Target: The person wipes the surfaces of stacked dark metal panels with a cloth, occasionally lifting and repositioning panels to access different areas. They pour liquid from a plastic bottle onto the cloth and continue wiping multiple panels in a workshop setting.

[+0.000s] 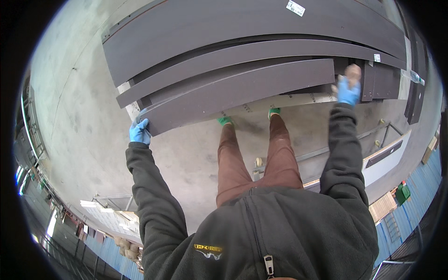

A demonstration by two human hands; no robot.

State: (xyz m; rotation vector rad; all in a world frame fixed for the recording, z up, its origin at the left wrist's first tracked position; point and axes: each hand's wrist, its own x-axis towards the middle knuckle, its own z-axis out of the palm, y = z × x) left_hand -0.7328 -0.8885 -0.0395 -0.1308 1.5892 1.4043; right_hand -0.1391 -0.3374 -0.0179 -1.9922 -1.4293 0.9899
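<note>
In its blue glove, my left hand (141, 130) is closed on the left end of a long dark grey board (242, 93), with its fingers at the board's corner. This board lies slanted at the near side of a stack, its left end closer to me. Just past its right end is my right hand (349, 88), above shorter dark pieces. Motion blurs that hand; its glove is blue and the fingertips look uncovered. Beyond the near board lies a narrow long strip (266, 49), and behind that a wide dark grey panel (252, 28) with a white label (295, 7).
Printed light wrapping (303, 99) shows under the boards. A clear bottle (416, 78) lies at the far right. Behind me on the right stands a wheeled metal frame (312, 154) with a white panel (385, 161). Another rack (112, 214) stands at the lower left.
</note>
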